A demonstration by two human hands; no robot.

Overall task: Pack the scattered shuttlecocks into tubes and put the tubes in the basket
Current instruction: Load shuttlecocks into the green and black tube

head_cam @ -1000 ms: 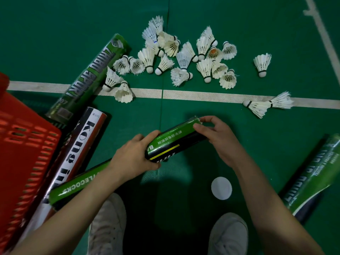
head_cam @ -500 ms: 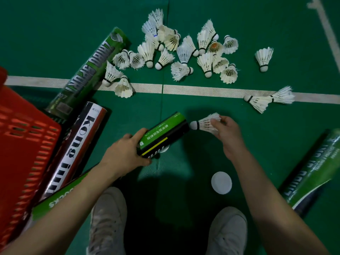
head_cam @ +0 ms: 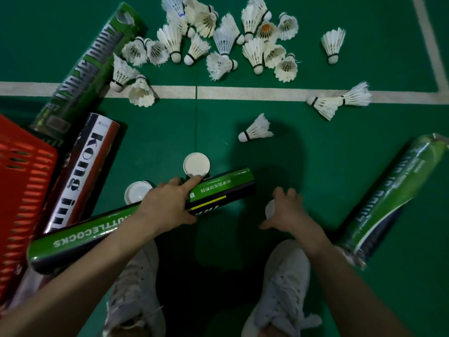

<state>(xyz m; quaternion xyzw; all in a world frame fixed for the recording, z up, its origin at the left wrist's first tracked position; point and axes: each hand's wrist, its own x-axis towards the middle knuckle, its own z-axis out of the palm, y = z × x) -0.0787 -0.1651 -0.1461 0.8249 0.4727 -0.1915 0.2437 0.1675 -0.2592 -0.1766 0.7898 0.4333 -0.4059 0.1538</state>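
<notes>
Shuttlecocks [head_cam: 223, 40] are mostly unpacked in the head view. A big heap lies beyond the white court line [head_cam: 243, 92], with a stray one [head_cam: 333, 43] off to its right. A nested pair [head_cam: 335, 104] lies across the line, and a single one [head_cam: 257, 128] sits on your side of it.

Your left grip [head_cam: 167, 205] is wrapped round the green-and-black tube [head_cam: 223, 188], holding it low over the floor. Your right grip [head_cam: 289, 215] bends its fingers down over a white cap [head_cam: 270, 207]; I cannot tell whether it pinches the cap. Two more caps [head_cam: 196, 164] [head_cam: 137, 192] lie near the left grip.

A Kong tube [head_cam: 85, 171], a green tube at upper left [head_cam: 90, 66] and a green tube at right [head_cam: 393, 198] lie on the floor. The red basket [head_cam: 24, 166] sits at the left edge, and no tube shows inside the part in view. You look early in the job, with nearly all the filling, capping and basketing left.

The surface is a green court floor [head_cam: 364, 154], dimly lit, and your white shoes [head_cam: 136, 283] show at the bottom.
</notes>
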